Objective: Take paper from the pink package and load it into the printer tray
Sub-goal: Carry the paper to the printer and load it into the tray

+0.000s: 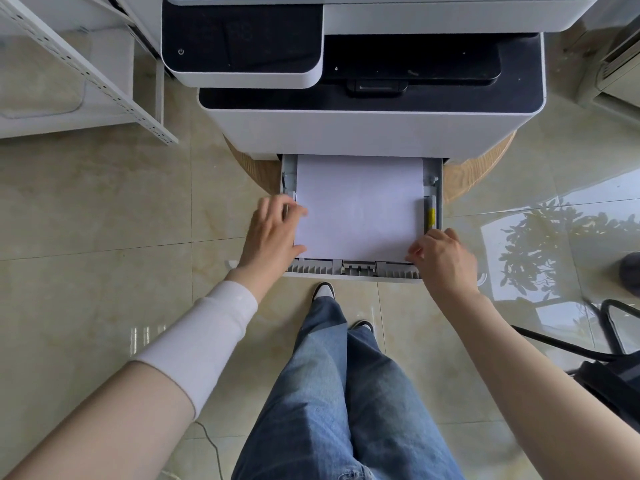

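Observation:
A white and black printer (370, 129) stands on a round wooden stand. Its paper tray (360, 270) is pulled out toward me. A stack of white paper (360, 206) lies in the tray, a little askew, its near edge against the tray's front. My left hand (273, 233) grips the stack's left edge, fingers on top and thumb at the near corner. My right hand (443, 258) pinches the stack's near right corner. The pink package is not in view.
A white metal shelf (86, 74) stands at the left. The round wooden stand (474, 171) shows beside the tray. My legs and shoes (323, 291) are just below the tray. A black chair base and cable (609, 362) lie at the right on the tiled floor.

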The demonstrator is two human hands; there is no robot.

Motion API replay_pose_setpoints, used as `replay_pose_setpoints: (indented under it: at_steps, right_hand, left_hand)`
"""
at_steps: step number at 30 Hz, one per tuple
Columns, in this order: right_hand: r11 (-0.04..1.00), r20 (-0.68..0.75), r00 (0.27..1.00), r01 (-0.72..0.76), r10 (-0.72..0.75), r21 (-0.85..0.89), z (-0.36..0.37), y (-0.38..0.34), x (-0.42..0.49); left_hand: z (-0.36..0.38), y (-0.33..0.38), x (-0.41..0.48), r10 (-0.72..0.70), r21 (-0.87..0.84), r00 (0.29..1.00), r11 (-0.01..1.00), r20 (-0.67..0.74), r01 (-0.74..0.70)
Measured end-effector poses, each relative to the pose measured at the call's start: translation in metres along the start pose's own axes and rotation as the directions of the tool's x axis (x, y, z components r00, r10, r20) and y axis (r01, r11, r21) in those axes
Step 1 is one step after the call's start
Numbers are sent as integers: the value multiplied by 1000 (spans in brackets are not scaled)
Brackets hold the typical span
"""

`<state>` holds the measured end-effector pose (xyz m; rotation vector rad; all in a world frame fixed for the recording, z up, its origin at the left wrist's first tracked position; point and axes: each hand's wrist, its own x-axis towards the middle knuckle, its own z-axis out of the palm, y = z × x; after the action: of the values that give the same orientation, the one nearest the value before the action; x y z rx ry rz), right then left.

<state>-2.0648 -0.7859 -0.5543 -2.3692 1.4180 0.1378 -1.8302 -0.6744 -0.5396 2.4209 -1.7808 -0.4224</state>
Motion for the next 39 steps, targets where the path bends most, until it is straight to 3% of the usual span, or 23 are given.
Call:
replay_pose_setpoints:
  at_steps: [2,4,7,9,12,15,26,29,32,35,37,39]
  right_hand:
    - [996,-35,999,-16,13,-89,-1,2,0]
    - [993,-59,998,-43,36,-110,-2,2,1]
    - [986,-140,978,-162,155,-41,-1,0,-2]
    - [954,-171,939,-292,298,61,1,2,-2]
    - [879,-15,889,-450,458,159,3,8,2]
    - [797,201,843,-538,499,276,3,11,8]
    - [771,308,841,-534,444,348,-4,14,16]
    - [782,303,861,-501,408,370,-5,11,15]
    - [813,274,882,-463,383,353,-5,2,13]
    - [893,107,922,-386,371,231,-6,-10,8]
    - [968,-51,971,-230,236,101,-2,-18,6]
    - [998,-74,996,-53,54,20,2,-25,6]
  left_hand:
    - [6,-5,-2,-216,-50,976,975,8,216]
    - [7,-8,0,-403,-161,900,890,163,427]
    - [7,-8,3,-447,-284,784,757,430,588]
    - [6,-7,3,-431,-339,750,700,501,629]
    - [8,-8,3,-439,-336,745,695,502,636]
    - [10,-9,4,-442,-323,753,710,488,626]
    - [8,-11,6,-422,-394,733,643,533,657]
    - [8,-10,1,-414,-435,753,631,512,643]
    - [8,-4,-3,-439,-437,803,678,404,591]
    - [10,0,-4,-461,-368,847,764,264,530]
    - [10,3,-5,-417,-247,898,864,137,439]
    - [10,5,-6,-277,-56,961,960,-13,275]
